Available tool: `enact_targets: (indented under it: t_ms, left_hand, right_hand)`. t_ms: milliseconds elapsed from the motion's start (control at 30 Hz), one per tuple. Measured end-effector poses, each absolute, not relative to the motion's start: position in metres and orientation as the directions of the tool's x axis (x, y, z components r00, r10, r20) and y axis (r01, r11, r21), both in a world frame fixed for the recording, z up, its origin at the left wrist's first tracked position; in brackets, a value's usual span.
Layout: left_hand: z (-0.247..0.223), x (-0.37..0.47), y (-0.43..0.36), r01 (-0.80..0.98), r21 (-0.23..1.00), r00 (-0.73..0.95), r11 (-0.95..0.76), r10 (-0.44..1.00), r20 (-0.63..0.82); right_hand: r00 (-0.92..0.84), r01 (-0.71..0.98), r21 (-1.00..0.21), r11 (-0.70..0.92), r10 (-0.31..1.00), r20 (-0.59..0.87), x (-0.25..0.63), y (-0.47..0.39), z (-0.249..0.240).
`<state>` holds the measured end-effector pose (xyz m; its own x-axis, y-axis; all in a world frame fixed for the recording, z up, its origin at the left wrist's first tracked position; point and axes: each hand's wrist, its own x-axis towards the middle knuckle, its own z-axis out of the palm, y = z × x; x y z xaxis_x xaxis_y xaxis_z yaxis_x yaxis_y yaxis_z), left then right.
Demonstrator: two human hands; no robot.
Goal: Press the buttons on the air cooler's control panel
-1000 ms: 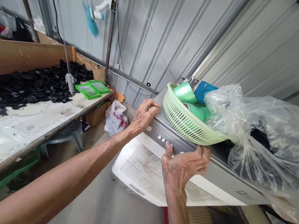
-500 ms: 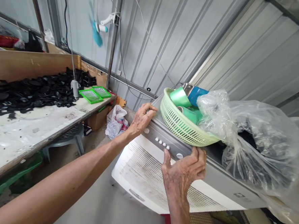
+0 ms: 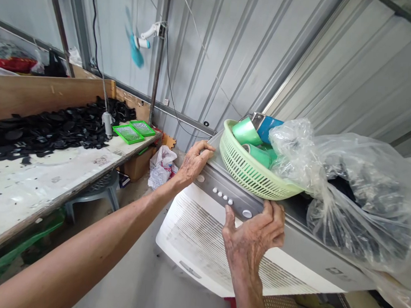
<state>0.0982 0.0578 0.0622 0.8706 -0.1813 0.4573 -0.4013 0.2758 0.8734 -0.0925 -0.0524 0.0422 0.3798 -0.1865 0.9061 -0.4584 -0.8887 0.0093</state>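
Note:
A white and grey air cooler (image 3: 201,228) stands in front of me with a row of round buttons (image 3: 223,197) on its grey panel. My left hand (image 3: 194,161) grips the far top edge of the cooler. My right hand (image 3: 252,233) holds the near top edge, thumb up beside the buttons, fingers curled under a pale green basket (image 3: 249,173). The basket sits on the cooler's top and holds green tape rolls (image 3: 247,131). A clear plastic bag (image 3: 356,191) with dark contents lies right of the basket.
A long worktable (image 3: 50,181) runs on the left, piled with black parts (image 3: 46,132) and two green trays (image 3: 133,131). A white bag (image 3: 161,166) and a cardboard box lie on the floor. Corrugated metal wall behind, with a small fan (image 3: 139,45).
Both hands keep their grip on the cooler. The view has shifted slightly, so the cooler and basket sit a little higher and left; my right thumb now rests clear of the buttons.

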Motion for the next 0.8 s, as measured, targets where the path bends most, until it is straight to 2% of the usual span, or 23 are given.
enact_targets:
  t_ms: [800]
  left_hand:
    - [0.0643, 0.0974, 0.0592, -0.403, 0.881, 0.873, 0.247, -0.183, 0.451]
  right_hand:
    - [0.353, -0.449, 0.029, -0.893, -0.148, 0.924, -0.0921, -0.0541, 0.0413]
